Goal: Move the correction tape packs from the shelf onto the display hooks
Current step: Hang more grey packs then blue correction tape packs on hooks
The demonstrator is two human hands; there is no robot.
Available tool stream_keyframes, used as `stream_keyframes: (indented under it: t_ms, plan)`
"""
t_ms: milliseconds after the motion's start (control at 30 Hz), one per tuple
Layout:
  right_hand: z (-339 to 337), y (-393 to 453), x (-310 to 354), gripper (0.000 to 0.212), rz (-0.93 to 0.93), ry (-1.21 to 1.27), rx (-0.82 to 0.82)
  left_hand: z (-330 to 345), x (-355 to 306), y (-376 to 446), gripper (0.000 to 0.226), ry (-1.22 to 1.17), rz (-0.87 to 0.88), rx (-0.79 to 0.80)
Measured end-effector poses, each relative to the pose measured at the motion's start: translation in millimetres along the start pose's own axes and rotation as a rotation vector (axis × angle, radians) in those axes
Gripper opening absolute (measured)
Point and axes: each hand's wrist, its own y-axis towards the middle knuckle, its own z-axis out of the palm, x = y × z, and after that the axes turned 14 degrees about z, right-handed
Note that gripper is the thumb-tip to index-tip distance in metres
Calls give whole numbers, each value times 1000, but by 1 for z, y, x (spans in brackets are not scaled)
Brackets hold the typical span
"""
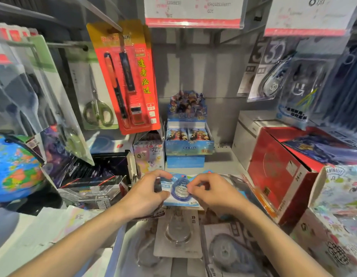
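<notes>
A blue correction tape pack (180, 189) lies flat at the middle of the shelf, held between both hands. My left hand (145, 193) grips its left edge with thumb and fingers. My right hand (210, 191) pinches its right side near the clear blister. Under it, closer to me, lie more correction tape packs (178, 234), and another one (226, 251) to the right. At the upper right, correction tape packs (273, 76) hang on a display hook. A bare hook rod (101, 16) sticks out at the upper left above the red pen pack.
A red pen pack (125, 76) and a scissors pack (95, 96) hang at the left. A card box display (187, 132) stands at the shelf's back. A red box (277, 168) is on the right, a globe (16, 166) on the left. Price tags (193, 13) hang overhead.
</notes>
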Motion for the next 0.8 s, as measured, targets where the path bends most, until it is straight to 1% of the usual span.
stream_keyframes:
  t_ms: [33, 133, 233, 333, 367, 500, 567, 633, 700, 800]
  plan:
    - [1, 1, 0, 15, 5, -3, -25, 1, 1, 1, 39, -25, 4, -23]
    - [5, 4, 0, 7, 40, -11, -57, 2, 0, 5, 44, -84, 13, -103]
    - [6, 6, -2, 16, 71, 30, -22, 3, 0, 8, 50, -147, 16, -137]
    - [6, 3, -4, 30, 61, 44, -22, 6, -1, 9, 52, -230, -26, -171]
    - [7, 3, -4, 32, 51, 52, -27, 7, -1, 9, 53, -273, -50, -190]
    - [7, 4, 0, 22, 62, 185, -32, 3, -3, 9, 58, -439, -112, -279]
    - [4, 4, 2, 22, 103, 269, -2, 1, -4, 8, 55, -429, -105, -275]
    - [2, 2, 5, 26, 124, 304, 30, 1, -6, 6, 49, -362, -83, -237]
    - [-2, -2, 8, 30, 120, 305, 1, 1, -9, 4, 45, -313, -64, -185]
    - [-15, -6, 9, 36, 104, 255, -83, -3, -11, 0, 41, -250, -2, -115]
